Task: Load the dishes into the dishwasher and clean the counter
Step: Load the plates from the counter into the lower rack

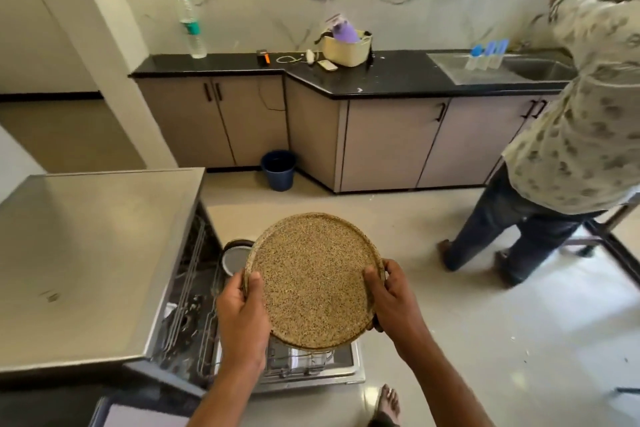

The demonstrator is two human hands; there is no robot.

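So both hands are on a big round speckled plate (311, 279), tan and grainy-looking with a raised rim. Left hand (242, 308) grips the near-left edge, thumb lying on the plate's face and fingers curled behind it. Right hand (393, 295) does the same on the right edge, thumb over the rim. The plate is tilted toward the camera and held up over the open dishwasher (194, 315), whose door is dropped down flat. You can see the wire rack (207, 340) in there, and a smaller dish with a dark rim (233, 255) sits just behind the plate's left side.

A steel counter top (90, 253) sits to the left, right above the dishwasher. Far side has a black counter (388, 80) with a water bottle (190, 24), a cream basket (346, 47) holding something purple, and a sink (540, 68) at the right end. A blue bucket (278, 168) stands on the floor by the cabinets. Another person in a patterned shirt (585, 121) leans over that sink.
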